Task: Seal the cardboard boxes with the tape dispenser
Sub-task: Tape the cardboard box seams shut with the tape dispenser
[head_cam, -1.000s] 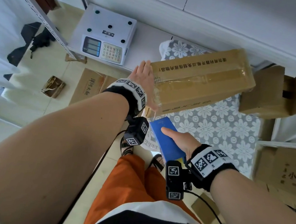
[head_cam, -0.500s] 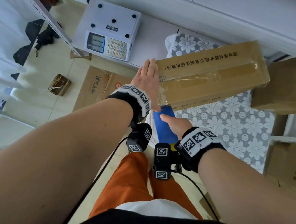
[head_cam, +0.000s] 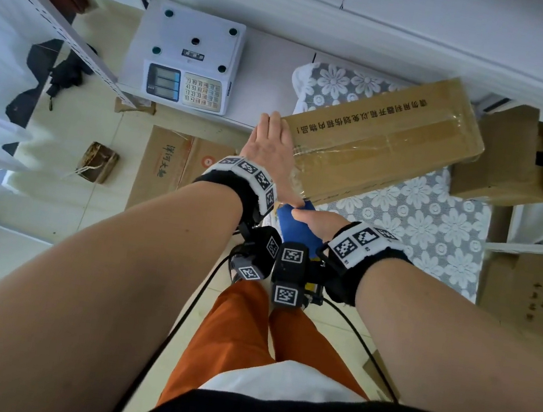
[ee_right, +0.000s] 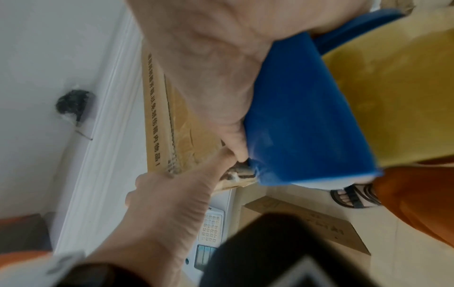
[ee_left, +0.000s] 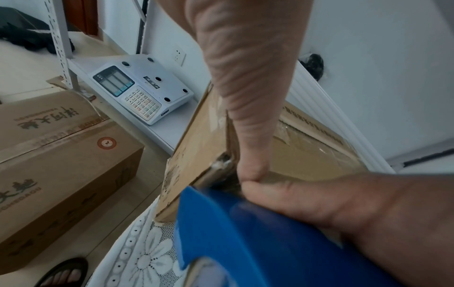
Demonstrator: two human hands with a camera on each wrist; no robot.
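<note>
A long cardboard box (head_cam: 385, 144) with clear tape along its top seam lies on a floral cloth (head_cam: 416, 225). My left hand (head_cam: 271, 147) lies flat against the box's left end, fingers straight, with the thumb reaching to the near corner (ee_left: 250, 170). My right hand (head_cam: 316, 220) grips the blue tape dispenser (head_cam: 294, 229), thumb on top. The dispenser's front edge (ee_left: 196, 194) sits at that same near-left corner, touching my left thumb. In the right wrist view a yellowish tape roll (ee_right: 393, 87) shows behind the blue shell (ee_right: 302, 120).
A white electronic scale (head_cam: 185, 59) stands on the shelf left of the box. An open cardboard box (head_cam: 511, 158) sits at the right end, and another box (head_cam: 534, 296) lower right. Boxes (head_cam: 179, 162) lie on the floor at left, near my sandalled foot (ee_left: 63, 273).
My right hand has brought the dispenser up and left to the box's near-left corner, beside my left thumb. The left hand stays flat on the box's end.
</note>
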